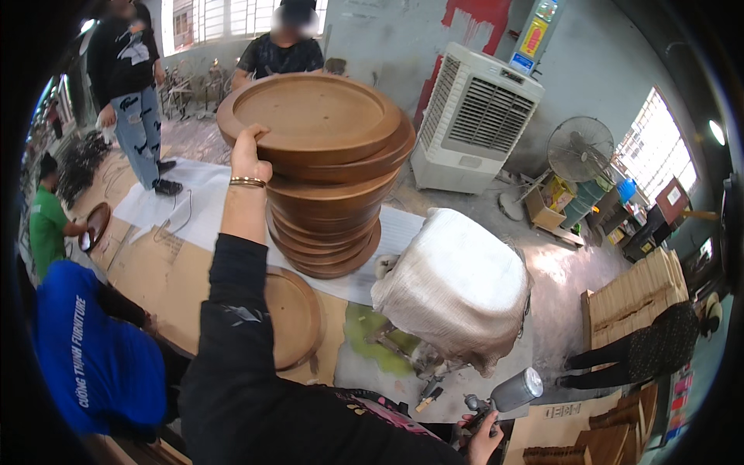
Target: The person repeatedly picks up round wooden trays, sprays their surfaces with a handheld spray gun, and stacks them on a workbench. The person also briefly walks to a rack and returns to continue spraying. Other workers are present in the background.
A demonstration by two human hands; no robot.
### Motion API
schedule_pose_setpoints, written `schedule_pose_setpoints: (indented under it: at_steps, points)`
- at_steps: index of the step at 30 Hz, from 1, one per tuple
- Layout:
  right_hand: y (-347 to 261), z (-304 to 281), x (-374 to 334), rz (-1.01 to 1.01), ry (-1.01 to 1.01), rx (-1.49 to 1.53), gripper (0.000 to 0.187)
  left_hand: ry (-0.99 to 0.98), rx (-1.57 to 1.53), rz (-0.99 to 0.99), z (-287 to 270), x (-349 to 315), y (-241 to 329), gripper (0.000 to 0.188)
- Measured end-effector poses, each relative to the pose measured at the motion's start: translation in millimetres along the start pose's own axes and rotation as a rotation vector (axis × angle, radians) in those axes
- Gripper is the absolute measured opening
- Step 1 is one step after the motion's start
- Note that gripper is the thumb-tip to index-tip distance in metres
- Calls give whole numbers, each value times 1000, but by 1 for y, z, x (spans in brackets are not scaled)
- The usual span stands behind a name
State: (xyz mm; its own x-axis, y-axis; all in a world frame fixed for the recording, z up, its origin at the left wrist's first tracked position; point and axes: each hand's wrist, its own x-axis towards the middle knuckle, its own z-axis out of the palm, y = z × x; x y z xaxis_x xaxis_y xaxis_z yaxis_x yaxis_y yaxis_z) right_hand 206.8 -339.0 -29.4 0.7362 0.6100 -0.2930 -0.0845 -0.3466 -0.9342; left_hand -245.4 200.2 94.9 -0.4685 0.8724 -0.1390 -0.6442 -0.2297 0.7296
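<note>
My left hand [252, 159], with a bracelet at the wrist, reaches forward and grips the near left rim of a round brown wooden tray [318, 112]. That tray has a raised edge and lies on top of a tall, uneven stack of similar round wooden pieces [329, 205]. At the lower right, my right hand [484, 439] is closed around the handle of a spray gun [482, 404]. Its silver cup [518, 390] tilts up to the right. Another round wooden tray [288, 319] lies flat on the cardboard, partly hidden by my left sleeve.
A cloth-covered stand [453, 291] is right of the stack. Behind are an air cooler [477, 120] and a fan [580, 151]. Co-workers include a person in blue [101, 356] close on my left and one behind the stack [279, 54]. Wooden boards [632, 298] stand at right.
</note>
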Motion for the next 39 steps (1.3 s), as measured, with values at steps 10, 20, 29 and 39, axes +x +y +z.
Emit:
schedule_pose_setpoints:
  at_steps: [10,20,29,39]
  points:
    - [35,-1,9,4,-29,2,50,-182,1092,-194,-35,-1,59,70]
    - [35,5,-6,-49,-319,-88,53,-401,734,238,-128,7,4,75]
    - [49,21,8,-159,-564,-238,74,313,979,-637,-542,-253,-302,17]
    - [33,51,38,-144,-767,-907,48,-648,2102,-607,-615,-304,-328,35]
